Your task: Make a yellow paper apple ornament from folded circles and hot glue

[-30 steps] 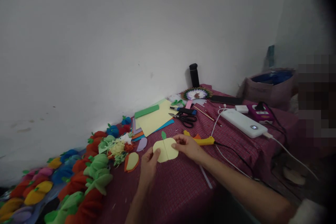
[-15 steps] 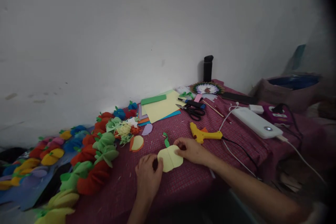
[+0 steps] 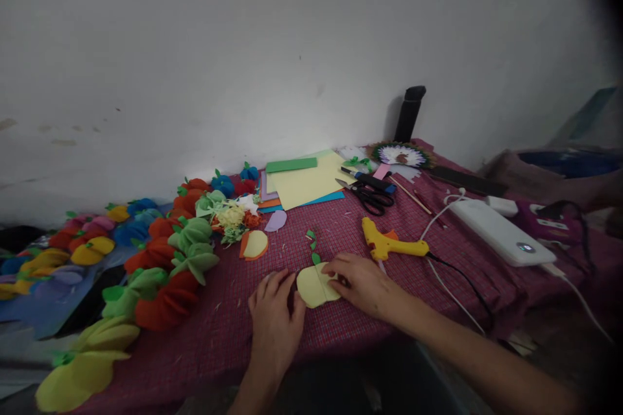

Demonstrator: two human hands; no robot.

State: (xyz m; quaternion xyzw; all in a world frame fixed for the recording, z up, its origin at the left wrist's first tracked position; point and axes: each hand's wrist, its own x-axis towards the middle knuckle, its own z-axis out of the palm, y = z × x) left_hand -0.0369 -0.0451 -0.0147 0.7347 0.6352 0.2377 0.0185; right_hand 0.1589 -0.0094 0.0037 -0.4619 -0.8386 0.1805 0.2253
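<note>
A pale yellow rounded cutout (image 3: 311,286) with a crease down its middle lies on or just above the cloth between my hands. At its left edge is my left hand (image 3: 276,314), with thumb and curled fingers closed around the rim. My right hand (image 3: 363,284) grips the upper right part, its fingertips bent over the surface. Small green leaf pieces (image 3: 315,258) are just beyond the top edge. To the right rests a yellow glue gun (image 3: 392,245) with a black cord. Up ahead, black-handled scissors (image 3: 370,198) lie below a blue and black cutter (image 3: 370,179).
Several colourful pumpkin shapes (image 3: 168,298) fill the left side, beside shredded scraps (image 3: 232,217). Coloured sheets (image 3: 306,185) lie near the wall. A white power bank (image 3: 499,230) with cables, a purple socket box (image 3: 548,224) and a black bottle (image 3: 409,113) stand rightward and behind.
The cutout, held up toward me earlier, has come down to the cloth and tilted flatter. My hands have lowered with it, and the right fingers have shifted over its top. The camera view has turned right.
</note>
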